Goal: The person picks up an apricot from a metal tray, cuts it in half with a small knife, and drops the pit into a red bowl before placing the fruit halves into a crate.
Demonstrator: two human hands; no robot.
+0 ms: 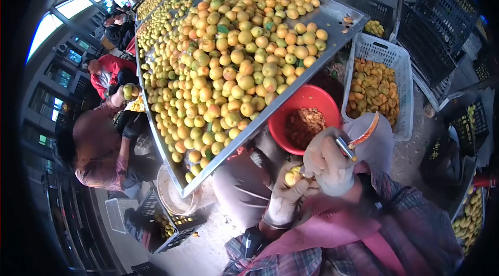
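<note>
My left hand [283, 200], in a pale glove, holds a yellow fruit [292, 176] at its fingertips, above my lap. Right beside it, my gloved right hand [328, 161] is wrapped round the metal handle of a knife [367, 131], whose curved, orange-stained blade points up and away. The fingertips of my right hand come close to the fruit; whether they touch it I cannot tell. Just beyond both hands stands a red bowl [277, 120] with pits and scraps inside. Past the bowl, a metal table [249, 133] bears a large heap of yellow-orange fruit [228, 68].
A white crate [408, 83] of cut fruit stands at the right of the bowl. Black crates [442, 26] are at the far right. A white bucket [171, 195] stands under the table's near corner. Co-workers [99, 146] sit along the left side and far end.
</note>
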